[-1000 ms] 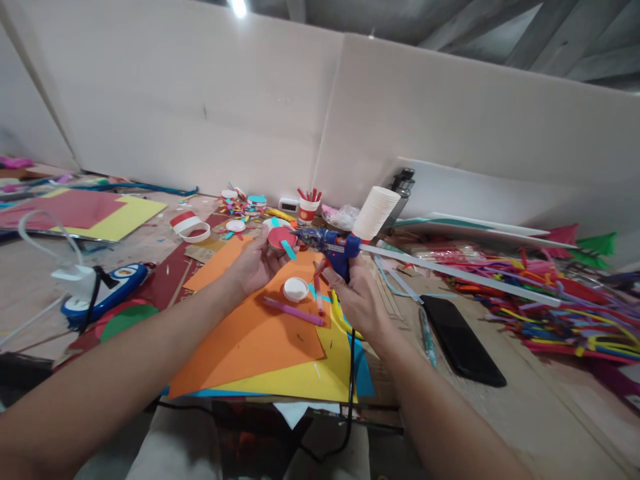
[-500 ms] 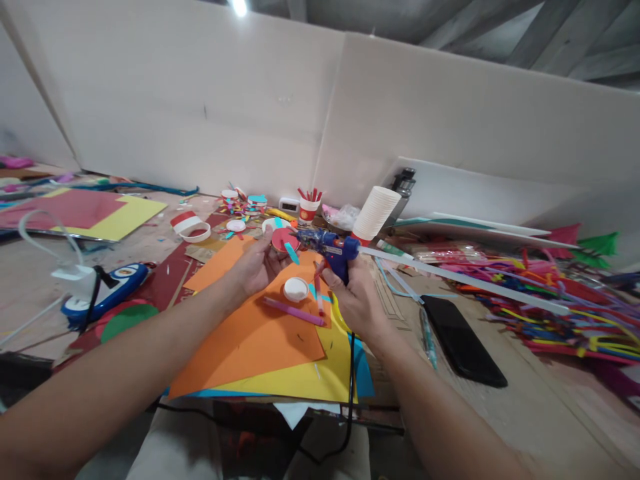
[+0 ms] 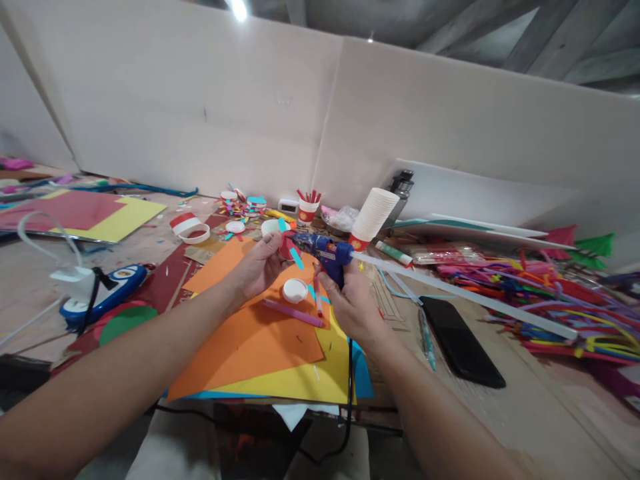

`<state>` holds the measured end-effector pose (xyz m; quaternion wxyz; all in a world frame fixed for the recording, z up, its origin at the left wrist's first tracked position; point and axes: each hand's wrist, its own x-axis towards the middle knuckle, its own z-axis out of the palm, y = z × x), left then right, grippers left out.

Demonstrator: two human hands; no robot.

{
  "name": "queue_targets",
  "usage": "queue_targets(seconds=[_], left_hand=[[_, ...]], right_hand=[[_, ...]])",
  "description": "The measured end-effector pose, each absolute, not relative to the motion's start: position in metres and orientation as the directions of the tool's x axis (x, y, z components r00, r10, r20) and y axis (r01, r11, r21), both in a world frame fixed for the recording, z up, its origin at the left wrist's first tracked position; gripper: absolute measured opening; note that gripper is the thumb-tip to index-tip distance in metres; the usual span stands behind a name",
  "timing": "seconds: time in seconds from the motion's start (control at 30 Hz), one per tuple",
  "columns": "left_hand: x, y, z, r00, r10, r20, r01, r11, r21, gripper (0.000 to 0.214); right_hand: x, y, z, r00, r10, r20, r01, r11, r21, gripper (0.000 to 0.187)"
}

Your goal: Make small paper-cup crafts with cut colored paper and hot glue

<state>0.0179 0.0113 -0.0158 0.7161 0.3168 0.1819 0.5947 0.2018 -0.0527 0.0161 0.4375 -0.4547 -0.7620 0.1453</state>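
Note:
My left hand (image 3: pixel 263 267) pinches a small red round paper piece (image 3: pixel 285 247) with light-blue strips sticking out above and below. In my right hand (image 3: pixel 353 300) is a blue hot glue gun (image 3: pixel 333 257), its tip at the right side of the red piece; whether they touch I cannot tell. A long whitish glue stick (image 3: pixel 465 293) juts out of the gun's back to the right. Beneath the hands lie a small white cup piece (image 3: pixel 295 290), a pink pen (image 3: pixel 293 313) and a red pen (image 3: pixel 319 295) on orange paper (image 3: pixel 250 353).
A stack of paper cups (image 3: pixel 376 212) stands behind the gun. To the right lie a black phone (image 3: pixel 463 341) and a heap of colourful pipe cleaners (image 3: pixel 545 293). A blue power strip (image 3: pixel 103 297) is at left. The gun's black cord (image 3: pixel 350 387) hangs over the table edge.
The red piece has been tilted and turned in my left hand, so its face shows less. The glue gun has shifted slightly left and the glue stick's far end dips lower.

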Motion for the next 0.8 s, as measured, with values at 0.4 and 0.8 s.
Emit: queue_targets(seconds=[0.4, 0.8], left_hand=[[0.0182, 0.0077, -0.0125, 0.222, 0.970, 0.100, -0.740, 0.101, 0.665, 0.016], [0.0172, 0.0061, -0.0078, 0.205, 0.973, 0.104, -0.745, 0.086, 0.662, 0.009]], right_hand=[[0.2066, -0.0492, 0.0109, -0.145, 0.824, 0.547, 0.607, 0.511, -0.609, 0.028], [0.2095, -0.0482, 0.0137, -0.134, 0.805, 0.577, 0.617, 0.524, -0.588, 0.029]])
